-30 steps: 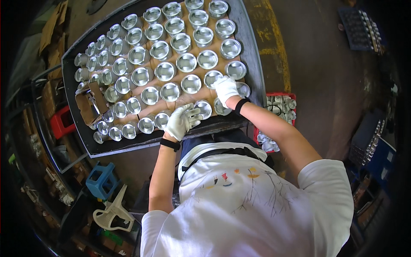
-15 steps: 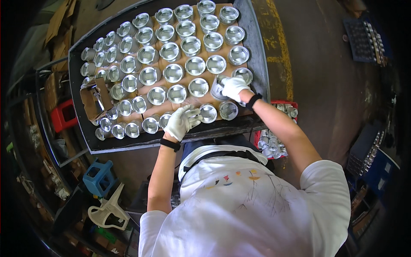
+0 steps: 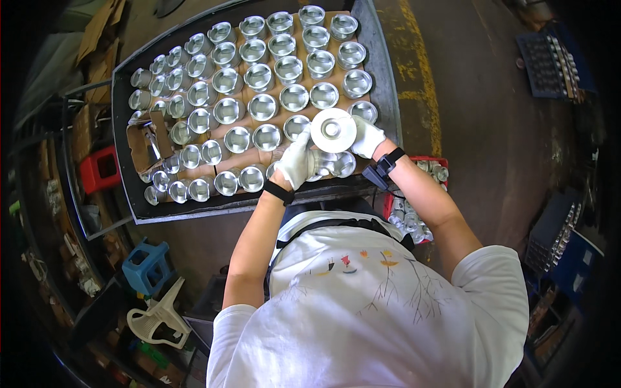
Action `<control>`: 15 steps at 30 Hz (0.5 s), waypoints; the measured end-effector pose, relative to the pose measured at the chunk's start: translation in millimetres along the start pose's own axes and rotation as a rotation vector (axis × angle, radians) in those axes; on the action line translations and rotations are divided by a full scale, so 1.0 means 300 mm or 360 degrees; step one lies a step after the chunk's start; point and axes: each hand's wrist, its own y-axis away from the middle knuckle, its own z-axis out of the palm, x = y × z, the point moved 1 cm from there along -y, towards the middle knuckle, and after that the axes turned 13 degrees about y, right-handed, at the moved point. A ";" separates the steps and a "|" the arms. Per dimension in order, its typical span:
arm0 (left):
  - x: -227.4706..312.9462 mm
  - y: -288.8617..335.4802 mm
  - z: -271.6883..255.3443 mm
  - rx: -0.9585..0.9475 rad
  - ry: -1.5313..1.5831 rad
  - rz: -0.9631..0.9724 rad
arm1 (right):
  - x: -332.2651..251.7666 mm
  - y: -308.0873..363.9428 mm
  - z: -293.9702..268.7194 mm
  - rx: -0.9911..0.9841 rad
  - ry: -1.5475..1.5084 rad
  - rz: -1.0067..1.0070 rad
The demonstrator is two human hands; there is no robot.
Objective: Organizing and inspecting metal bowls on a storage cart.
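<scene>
A silver metal piston (image 3: 334, 130) is lifted above the tray, its round face with a small raised centre turned up towards me. My right hand (image 3: 367, 137), in a white glove, grips its right edge. At the lower left edge of the same piston, my gloved left hand (image 3: 295, 163) has its fingers closed against it. Some fingertips of both hands are hidden behind the piston. Rows of similar pistons (image 3: 262, 107) stand upright on brown cardboard in the large dark tray (image 3: 387, 84). Two pistons close to the near edge are partly covered by the hands.
An open cardboard box (image 3: 137, 147) holds slim metal pieces at the tray's left end. A red crate (image 3: 444, 160) of metal parts stands right of the tray. Red (image 3: 100, 169) and blue (image 3: 146, 266) stools and a white plastic chair (image 3: 159, 317) are on the left.
My right hand has lifted the piston out of its row and turned its face up. My left hand has moved right and up, from beside the front row to the piston.
</scene>
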 end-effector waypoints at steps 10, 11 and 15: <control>-0.050 0.024 0.098 0.0476 -0.0094 -0.0057 | 0.097 0.000 0.010 -0.0355 -0.1397 0.0443; -0.049 0.020 0.124 0.0557 -0.0078 -0.0066 | 0.102 -0.013 0.006 -0.0430 -0.1374 0.0350; -0.091 0.005 0.185 0.0657 -0.0095 -0.0005 | 0.060 -0.043 -0.034 -0.0526 -0.0932 0.0188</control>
